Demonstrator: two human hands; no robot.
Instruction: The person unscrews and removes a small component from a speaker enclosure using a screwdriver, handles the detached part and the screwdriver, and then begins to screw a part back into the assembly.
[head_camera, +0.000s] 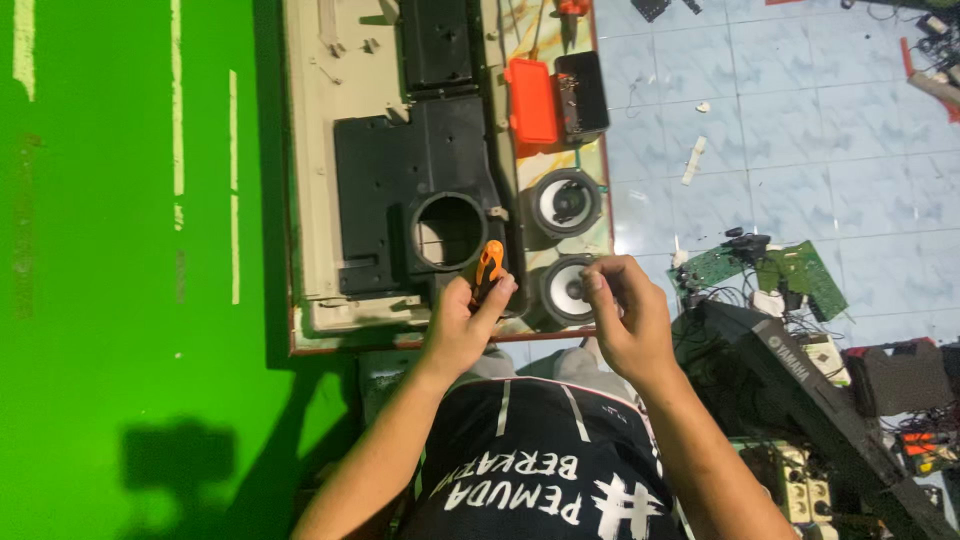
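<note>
My left hand (466, 318) grips an orange-handled screwdriver (488, 268) upright at the near edge of a black plastic speaker housing (400, 170) with a round opening (447, 231). The housing lies on a beige panel (320, 110) on a small table. My right hand (622, 310) hovers with its fingers pinched together just right of a round loudspeaker (563, 290); whether it holds something small I cannot see. A second round loudspeaker (566, 203) lies just beyond the first.
An open orange and black case (553, 97) sits further back on the table. A green wall lies to the left. On the tiled floor at right are green circuit boards (800, 270), wires and a black keyboard instrument (800, 380).
</note>
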